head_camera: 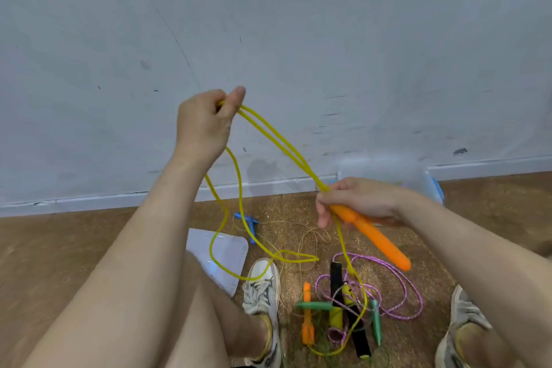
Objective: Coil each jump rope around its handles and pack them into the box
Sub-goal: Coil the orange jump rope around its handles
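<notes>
Several ropes litter brown floor below scuffed wall.

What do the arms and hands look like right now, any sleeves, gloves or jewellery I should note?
Both arms are bare. The left arm and right arm show no sleeve anywhere in view, right to the frame edge. The left hand and right hand wear no gloves. No ring, watch, wristband, bandage or marking shows on either.
</notes>
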Motion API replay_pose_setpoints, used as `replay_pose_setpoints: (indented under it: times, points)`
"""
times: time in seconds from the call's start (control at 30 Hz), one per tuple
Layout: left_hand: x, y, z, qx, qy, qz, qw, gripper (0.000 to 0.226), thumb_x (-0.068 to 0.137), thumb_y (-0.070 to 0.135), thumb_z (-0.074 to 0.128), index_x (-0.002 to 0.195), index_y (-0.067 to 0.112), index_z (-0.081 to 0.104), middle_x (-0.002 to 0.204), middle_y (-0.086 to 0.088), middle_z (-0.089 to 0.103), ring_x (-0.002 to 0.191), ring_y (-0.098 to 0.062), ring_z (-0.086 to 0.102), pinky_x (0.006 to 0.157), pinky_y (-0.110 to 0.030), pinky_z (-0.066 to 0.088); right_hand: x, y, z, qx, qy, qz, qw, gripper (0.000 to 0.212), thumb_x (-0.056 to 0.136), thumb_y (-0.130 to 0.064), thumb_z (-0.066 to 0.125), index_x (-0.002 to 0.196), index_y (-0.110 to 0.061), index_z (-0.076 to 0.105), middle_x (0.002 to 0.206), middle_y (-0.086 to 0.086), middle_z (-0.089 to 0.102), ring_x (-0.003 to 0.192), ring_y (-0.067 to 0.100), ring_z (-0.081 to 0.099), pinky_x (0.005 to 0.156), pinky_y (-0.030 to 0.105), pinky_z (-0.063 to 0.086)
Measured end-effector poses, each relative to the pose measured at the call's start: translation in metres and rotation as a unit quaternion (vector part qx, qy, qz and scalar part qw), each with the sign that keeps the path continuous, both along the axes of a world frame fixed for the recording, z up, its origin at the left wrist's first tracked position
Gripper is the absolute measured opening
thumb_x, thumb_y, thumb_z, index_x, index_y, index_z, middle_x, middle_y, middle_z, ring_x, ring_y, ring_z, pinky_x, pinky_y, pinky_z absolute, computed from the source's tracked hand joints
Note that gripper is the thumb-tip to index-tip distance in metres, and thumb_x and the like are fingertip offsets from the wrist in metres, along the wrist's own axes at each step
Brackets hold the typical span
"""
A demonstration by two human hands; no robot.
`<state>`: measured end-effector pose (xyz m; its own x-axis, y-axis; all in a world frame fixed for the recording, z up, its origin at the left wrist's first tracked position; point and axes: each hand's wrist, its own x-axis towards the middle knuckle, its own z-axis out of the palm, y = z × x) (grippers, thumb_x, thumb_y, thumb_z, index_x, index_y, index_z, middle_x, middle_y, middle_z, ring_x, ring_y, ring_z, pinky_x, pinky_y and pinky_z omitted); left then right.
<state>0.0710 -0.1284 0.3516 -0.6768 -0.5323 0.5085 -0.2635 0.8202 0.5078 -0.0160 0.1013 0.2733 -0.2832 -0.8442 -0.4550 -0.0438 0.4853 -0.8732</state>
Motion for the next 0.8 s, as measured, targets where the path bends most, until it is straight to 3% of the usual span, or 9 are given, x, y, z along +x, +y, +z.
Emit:
replay_pose_setpoints:
  times: [0.1, 0.17, 0.23, 0.3, 0.4, 0.47, 0.6, 0.7, 0.8]
  points:
    - [-0.001, -0.017, -0.013, -0.008, -0.058, 0.082, 0.995, 0.053, 0.097, 0.047, 0.044, 0.055, 0.014, 0.04, 0.061, -0.008, 0.041, 0.069, -0.032, 0.047, 0.055, -0.033, 0.028, 0.003, -0.001, 0.008, 0.003, -0.034, -0.039, 0.999, 0.03, 0.103, -0.028, 0.041, 0.083, -0.013, 0.057, 0.082, 0.016, 0.068, 0.085, 0.027, 0.063, 0.058, 0.03, 0.052]
    - [-0.002, -0.011, -0.019, -0.013, -0.052, 0.122, 0.991, 0.029, 0.091, 0.044, 0.055, 0.082, 0.017, 0.058, 0.101, -0.012, 0.052, 0.105, -0.032, 0.049, 0.078, -0.04, 0.039, 0.008, -0.002, 0.023, -0.027, -0.043, -0.085, 0.995, 0.029, 0.103, -0.025, 0.038, 0.082, -0.012, 0.054, 0.073, 0.015, 0.065, 0.079, 0.032, 0.068, 0.047, 0.024, 0.049]
    - [-0.002, 0.009, -0.018, -0.032, -0.038, 0.047, 0.998, 0.025, 0.083, 0.029, 0.067, 0.1, 0.016, 0.056, 0.114, -0.01, 0.047, 0.109, -0.029, 0.047, 0.089, -0.038, 0.038, 0.008, -0.001, 0.036, -0.078, -0.085, -0.158, 0.981, 0.028, 0.101, -0.025, 0.038, 0.08, -0.013, 0.053, 0.065, 0.012, 0.062, 0.067, 0.031, 0.068, 0.04, 0.021, 0.041]
    - [0.0, 0.037, -0.017, 0.066, -0.114, -0.134, 0.982, 0.018, 0.08, 0.016, 0.068, 0.094, 0.02, 0.058, 0.099, -0.002, 0.056, 0.087, -0.018, 0.054, 0.079, -0.028, 0.041, 0.007, -0.001, 0.05, -0.137, -0.151, -0.21, 0.956, 0.026, 0.099, -0.026, 0.04, 0.079, -0.014, 0.052, 0.061, 0.009, 0.058, 0.056, 0.025, 0.063, 0.036, 0.019, 0.037]
    - [0.006, 0.084, -0.03, 0.244, -0.436, -0.374, 0.781, 0.022, 0.089, 0.016, 0.064, 0.109, 0.022, 0.059, 0.103, 0.002, 0.064, 0.073, -0.002, 0.057, 0.066, -0.02, 0.045, 0.005, -0.003, 0.064, -0.218, -0.246, -0.261, 0.908, 0.024, 0.097, -0.025, 0.041, 0.081, -0.012, 0.053, 0.059, 0.006, 0.053, 0.051, 0.019, 0.058, 0.03, 0.017, 0.032]
    - [0.004, 0.098, -0.041, 0.256, -0.5, -0.457, 0.689, 0.023, 0.096, 0.021, 0.055, 0.117, 0.013, 0.059, 0.111, -0.004, 0.065, 0.075, -0.004, 0.058, 0.066, -0.02, 0.048, 0.003, -0.004, 0.067, -0.238, -0.277, -0.286, 0.886, 0.025, 0.096, -0.025, 0.041, 0.086, -0.009, 0.057, 0.06, 0.004, 0.054, 0.057, 0.018, 0.063, 0.029, 0.014, 0.031]
    - [0.001, 0.088, -0.026, 0.381, -0.4, -0.492, 0.673, 0.026, 0.101, 0.018, 0.039, 0.095, 0.005, 0.06, 0.086, -0.008, 0.067, 0.062, -0.007, 0.063, 0.059, -0.017, 0.051, -0.01, 0.002, 0.061, -0.25, -0.312, -0.299, 0.866, 0.032, 0.097, -0.026, 0.039, 0.105, -0.003, 0.06, 0.083, 0.01, 0.07, 0.086, 0.022, 0.072, 0.029, 0.01, 0.032]
    - [0.003, 0.07, 0.0, 0.595, -0.101, -0.39, 0.696, 0.021, 0.095, 0.014, 0.041, 0.081, 0.008, 0.056, 0.061, -0.002, 0.063, 0.046, -0.008, 0.059, 0.044, -0.016, 0.048, -0.01, 0.005, 0.054, -0.232, -0.3, -0.244, 0.892, 0.043, 0.092, -0.037, 0.046, 0.118, -0.005, 0.059, 0.116, 0.012, 0.069, 0.105, 0.018, 0.067, 0.03, 0.011, 0.03]
    - [0.0, 0.04, 0.015, 0.723, 0.161, -0.357, 0.569, 0.026, 0.086, 0.014, 0.041, 0.069, 0.013, 0.062, 0.057, 0.003, 0.053, 0.04, -0.002, 0.049, 0.039, -0.011, 0.04, 0.012, -0.002, 0.039, -0.173, -0.236, -0.079, 0.953, 0.036, 0.088, -0.033, 0.057, 0.116, -0.011, 0.062, 0.122, 0.012, 0.066, 0.113, 0.018, 0.062, 0.035, 0.014, 0.032]
